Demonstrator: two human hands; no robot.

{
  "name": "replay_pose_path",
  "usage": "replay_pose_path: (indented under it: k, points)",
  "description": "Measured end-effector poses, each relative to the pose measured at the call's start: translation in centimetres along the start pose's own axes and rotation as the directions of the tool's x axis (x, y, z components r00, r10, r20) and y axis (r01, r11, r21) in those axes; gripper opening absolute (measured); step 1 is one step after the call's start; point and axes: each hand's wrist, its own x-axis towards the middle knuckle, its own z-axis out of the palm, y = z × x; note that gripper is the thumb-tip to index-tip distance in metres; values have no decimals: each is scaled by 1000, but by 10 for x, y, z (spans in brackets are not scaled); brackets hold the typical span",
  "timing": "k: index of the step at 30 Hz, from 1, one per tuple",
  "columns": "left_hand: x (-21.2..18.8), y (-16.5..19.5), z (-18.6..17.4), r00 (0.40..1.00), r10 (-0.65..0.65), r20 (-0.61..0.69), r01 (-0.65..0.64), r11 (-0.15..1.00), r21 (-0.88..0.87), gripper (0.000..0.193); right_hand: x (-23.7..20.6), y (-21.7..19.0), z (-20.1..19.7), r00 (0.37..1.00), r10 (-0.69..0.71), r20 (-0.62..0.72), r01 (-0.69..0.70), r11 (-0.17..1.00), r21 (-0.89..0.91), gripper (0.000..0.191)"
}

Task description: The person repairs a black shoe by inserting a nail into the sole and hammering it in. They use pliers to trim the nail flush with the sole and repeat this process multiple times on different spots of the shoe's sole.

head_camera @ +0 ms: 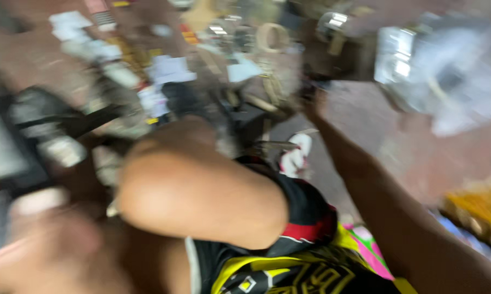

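- Nearest the camera, a bent bare knee (196, 190) fills the middle of the view. Below it are black shorts (294, 261) with yellow and red print.
- The left hand (44, 256) is a pale smear at the lower left corner. I cannot tell whether it is wide, narrow or holding anything.
- The right forearm (387, 207) runs from the lower right edge up and away toward the clutter.
- The right hand (313, 100) is at the end of that reach, just below a dark object (332, 65) and apparently touching it. Motion blur hides the fingers, so its grip cannot be told.
- Judgement: the step in hand is a reach into the far pile. A sound hold there calls for fingers closing around the dark object alone, clear of the loose items beside it.
- A white and red cloth (297, 155) lies between knee and forearm.
- Further off lie white paper scraps (169, 68), a pale tape ring (272, 37), a shiny metal piece (332, 23) and a crumpled clear plastic bag (446, 71).
- The surface (446, 152) is reddish-brown and heavily littered. I cannot tell whether it is floor or table.
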Motion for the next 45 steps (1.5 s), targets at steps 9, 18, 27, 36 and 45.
replay_pose_path:
  k: [9, 18, 27, 36, 45]
  points:
    - [-15, 14, 11, 999, 45, 23, -45, 999, 11, 57, 4, -43, -13, 994, 110, -1, -109, 984, 138, 80]
    - [-2, 19, 19, 991, 136, 17, -131, 978, -163, 57, -4, -54, -14, 961, 100, 259, -187, 922, 339, 44]
    - [6, 32, 31, 981, 183, 69, -136, 892, -431, 51, -52, -90, -89, 860, -430, 276, -77, 425, 902, 26]
    - [3, 45, 44, 961, 242, 133, -170, 898, -407, 50, -175, -160, -230, 424, -879, 220, -367, 55, 929, 22]
    - [-15, 39, 54, 917, 345, 199, -265, 903, -339, 37, -245, -230, -232, -3, -819, 574, -592, 464, 659, 47]
